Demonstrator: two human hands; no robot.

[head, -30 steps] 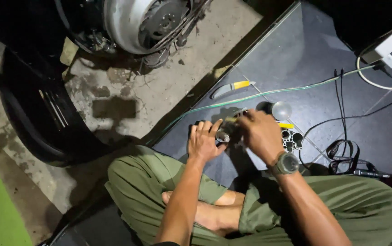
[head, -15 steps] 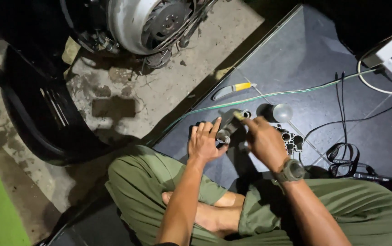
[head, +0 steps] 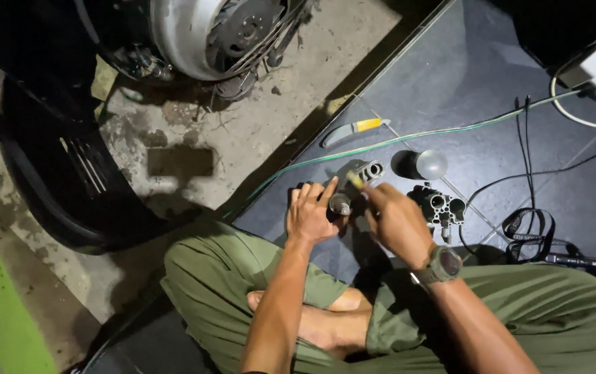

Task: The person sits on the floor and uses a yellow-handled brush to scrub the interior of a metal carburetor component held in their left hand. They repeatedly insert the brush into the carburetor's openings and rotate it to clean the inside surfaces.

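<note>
Left hand (head: 310, 215) grips small metal cylinder part (head: 340, 203) on dark floor tile, just near of grey multi-bore casting (head: 362, 171). Right hand (head: 396, 220) pinches thin yellow-tipped tool (head: 354, 181) (tip blurred). Best w/ part held steady, tool square.

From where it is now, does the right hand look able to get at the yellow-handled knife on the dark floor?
Probably yes: the right hand is near the knife, with only the green cable lying between.
</note>
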